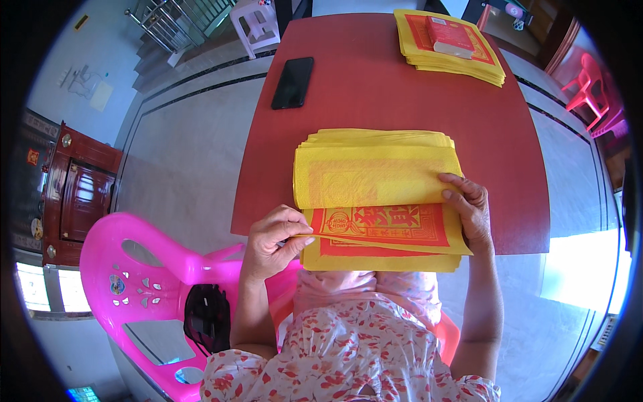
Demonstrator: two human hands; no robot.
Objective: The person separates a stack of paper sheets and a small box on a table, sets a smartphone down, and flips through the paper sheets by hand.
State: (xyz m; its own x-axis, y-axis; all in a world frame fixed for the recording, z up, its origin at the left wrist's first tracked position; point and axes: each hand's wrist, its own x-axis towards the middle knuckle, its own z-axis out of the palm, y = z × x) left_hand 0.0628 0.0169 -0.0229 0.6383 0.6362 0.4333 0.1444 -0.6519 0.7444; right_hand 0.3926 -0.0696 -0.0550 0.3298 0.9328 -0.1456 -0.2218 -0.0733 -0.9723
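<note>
A stack of yellow joss paper sheets (377, 264) with red printed panels lies at the near edge of the red table. My left hand (279, 241) pinches the left edge of a printed sheet (432, 238) between thumb and fingers, lifting it slightly off the stack. A yellow sheet (371, 176), its upper part curled over, shows its plain back above the print. My right hand (469, 203) holds this sheet's right edge between thumb and fingers. More yellow sheets show behind the curled one.
On the red table (351, 95) a black smartphone (293, 83) lies at the far left. A second yellow paper stack (452, 70) with a red packet (450, 36) on top sits far right. A pink plastic chair (150, 281) holding a black bag (207, 316) stands at my left.
</note>
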